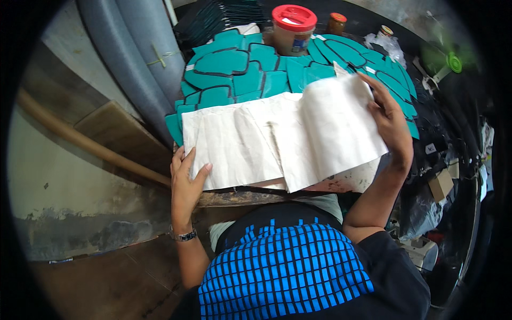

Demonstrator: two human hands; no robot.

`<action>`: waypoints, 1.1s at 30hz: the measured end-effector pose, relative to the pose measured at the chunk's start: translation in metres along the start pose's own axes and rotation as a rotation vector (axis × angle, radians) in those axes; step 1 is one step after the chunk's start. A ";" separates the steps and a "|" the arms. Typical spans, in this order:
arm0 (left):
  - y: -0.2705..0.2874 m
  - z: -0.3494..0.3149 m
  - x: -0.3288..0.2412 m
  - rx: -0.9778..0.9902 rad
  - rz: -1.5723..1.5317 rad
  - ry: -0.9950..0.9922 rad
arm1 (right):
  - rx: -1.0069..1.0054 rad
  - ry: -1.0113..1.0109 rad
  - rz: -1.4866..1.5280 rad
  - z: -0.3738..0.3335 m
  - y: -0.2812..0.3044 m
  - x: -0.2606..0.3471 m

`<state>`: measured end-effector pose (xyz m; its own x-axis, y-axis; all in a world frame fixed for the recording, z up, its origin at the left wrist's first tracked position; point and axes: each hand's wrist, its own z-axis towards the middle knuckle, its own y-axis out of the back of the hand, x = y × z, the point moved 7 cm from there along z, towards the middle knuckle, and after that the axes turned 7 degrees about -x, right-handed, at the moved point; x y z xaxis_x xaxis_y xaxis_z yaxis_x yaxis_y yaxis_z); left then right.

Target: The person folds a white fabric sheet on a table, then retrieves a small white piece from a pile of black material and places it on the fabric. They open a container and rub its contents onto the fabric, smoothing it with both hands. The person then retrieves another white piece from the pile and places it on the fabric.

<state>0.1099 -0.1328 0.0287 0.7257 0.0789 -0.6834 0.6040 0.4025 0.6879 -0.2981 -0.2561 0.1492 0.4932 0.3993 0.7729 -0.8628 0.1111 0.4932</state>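
Observation:
A stack of off-white cloth sheets (240,141) lies on a work board in front of me. My left hand (185,181) rests flat on the near left corner of the stack, fingers spread. My right hand (392,120) grips the right edge of the top sheet (330,125) and holds it lifted and curled back over the pile. Beyond the sheets, several teal cut pieces (234,69) with dark outlines lie spread over the table.
A jar with a red lid (293,26) stands at the back, with a smaller orange-lidded jar (336,22) and a bottle (385,32) beside it. Grey rolls (133,53) lean at the left. A green fan (453,61) and cluttered boxes (440,184) sit at the right.

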 end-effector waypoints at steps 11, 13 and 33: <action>-0.012 0.011 -0.003 -0.247 0.173 -0.052 | 0.354 0.100 -0.472 -0.064 -0.104 0.011; -0.012 0.008 -0.010 -0.251 0.261 -0.096 | 0.413 0.123 -0.546 -0.070 -0.130 0.022; 0.019 0.034 0.036 -0.051 -0.890 0.260 | -0.486 -0.430 -0.145 -0.077 0.211 -0.203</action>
<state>0.1586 -0.1528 0.0256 -0.0988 -0.0791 -0.9920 0.8833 0.4522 -0.1240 -0.5893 -0.2433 0.0654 0.5217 -0.0386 0.8522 -0.6863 0.5744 0.4462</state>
